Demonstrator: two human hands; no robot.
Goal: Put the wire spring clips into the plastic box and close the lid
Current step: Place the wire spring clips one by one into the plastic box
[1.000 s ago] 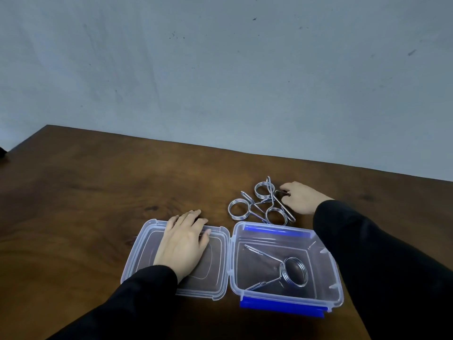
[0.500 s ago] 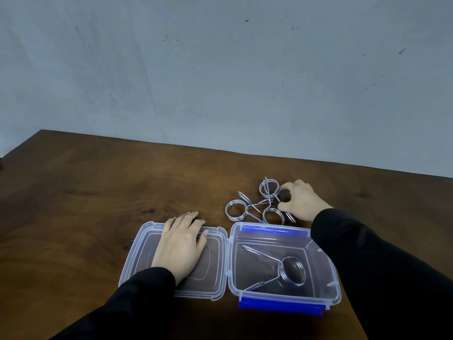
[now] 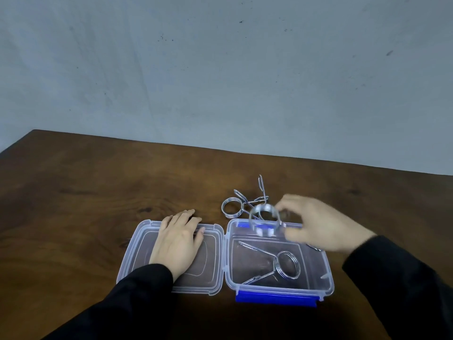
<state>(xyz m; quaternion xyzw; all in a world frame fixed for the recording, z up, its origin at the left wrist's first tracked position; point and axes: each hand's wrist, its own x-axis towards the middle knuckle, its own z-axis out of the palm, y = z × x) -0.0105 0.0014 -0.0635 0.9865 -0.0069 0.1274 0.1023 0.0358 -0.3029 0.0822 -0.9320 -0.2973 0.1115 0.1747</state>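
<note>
A clear plastic box (image 3: 326,273) with blue latches lies open on the table, and one wire spring clip (image 3: 285,263) rests inside it. Its hinged lid (image 3: 137,244) lies flat to the left, with my left hand (image 3: 177,239) pressed palm-down on it. My right hand (image 3: 318,224) hovers over the box's far edge and pinches a blurred spring clip (image 3: 264,218), whose coil hangs above the rim. Behind the box, a small pile of clips (image 3: 234,206) stays on the table, one wire leg sticking up.
The dark wooden table (image 3: 73,204) runs to a grey wall at the back. Its left corner is in view at the far left. Black sleeves cover both my forearms.
My right hand has lifted one clip out of the pile and carried it toward me, over the box's far edge. The left hand has stayed on the lid.
</note>
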